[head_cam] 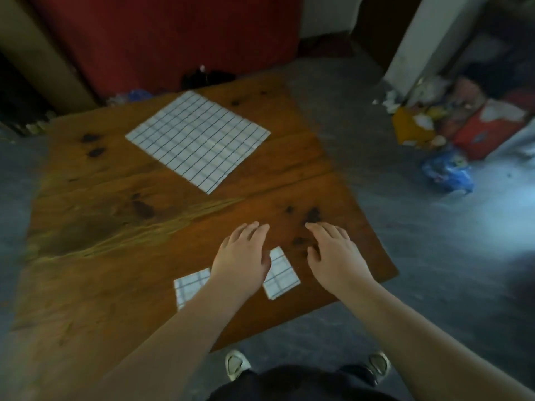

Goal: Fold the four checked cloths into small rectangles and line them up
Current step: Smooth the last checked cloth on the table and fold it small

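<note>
A white cloth with dark checks (197, 140) lies spread flat on the far part of the wooden table (101, 198). Two cloths folded into small rectangles sit near the table's front edge: one (189, 286) left of my left wrist, the other (280, 274) between my two hands. My left hand (241, 256) hovers with straight fingers and covers part of both folded cloths. My right hand (335, 253) is held out flat over bare wood to the right of them. Neither hand holds anything.
The table's right edge runs close to my right hand, with grey floor beyond. Litter, an orange box (411, 127) and a blue bag (447, 169) lie on the floor at the right. A red panel (173, 39) stands behind the table. My feet show below the front edge.
</note>
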`<action>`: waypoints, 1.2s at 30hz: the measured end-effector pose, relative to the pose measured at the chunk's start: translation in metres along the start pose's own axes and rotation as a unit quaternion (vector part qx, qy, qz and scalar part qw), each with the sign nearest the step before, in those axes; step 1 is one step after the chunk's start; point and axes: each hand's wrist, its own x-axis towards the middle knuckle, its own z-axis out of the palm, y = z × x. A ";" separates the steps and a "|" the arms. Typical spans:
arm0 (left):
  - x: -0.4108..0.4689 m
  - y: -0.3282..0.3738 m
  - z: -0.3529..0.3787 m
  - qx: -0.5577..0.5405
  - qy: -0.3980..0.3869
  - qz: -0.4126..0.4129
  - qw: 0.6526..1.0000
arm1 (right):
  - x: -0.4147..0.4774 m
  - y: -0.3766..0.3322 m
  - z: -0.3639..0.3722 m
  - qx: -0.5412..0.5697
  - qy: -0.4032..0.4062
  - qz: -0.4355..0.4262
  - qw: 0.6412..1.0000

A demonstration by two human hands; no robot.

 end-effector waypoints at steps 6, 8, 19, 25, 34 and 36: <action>0.052 0.167 0.031 0.035 0.010 0.084 0.996 | -0.025 0.147 -0.087 0.007 0.081 0.043 0.996; 0.072 0.232 0.047 0.034 0.016 0.111 0.993 | -0.034 0.206 -0.118 0.007 0.095 0.058 0.994; 0.173 0.522 0.101 0.080 -0.014 0.238 0.968 | -0.061 0.448 -0.264 0.022 0.136 0.186 0.973; 0.245 0.587 0.103 0.073 -0.018 0.254 0.964 | -0.013 0.513 -0.310 0.037 0.167 0.221 0.960; 0.432 0.596 0.080 0.043 -0.011 0.210 0.977 | 0.173 0.554 -0.368 0.025 0.142 0.195 0.970; 0.479 0.590 0.061 0.053 -0.010 0.195 0.979 | 0.228 0.551 -0.388 0.030 0.132 0.181 0.974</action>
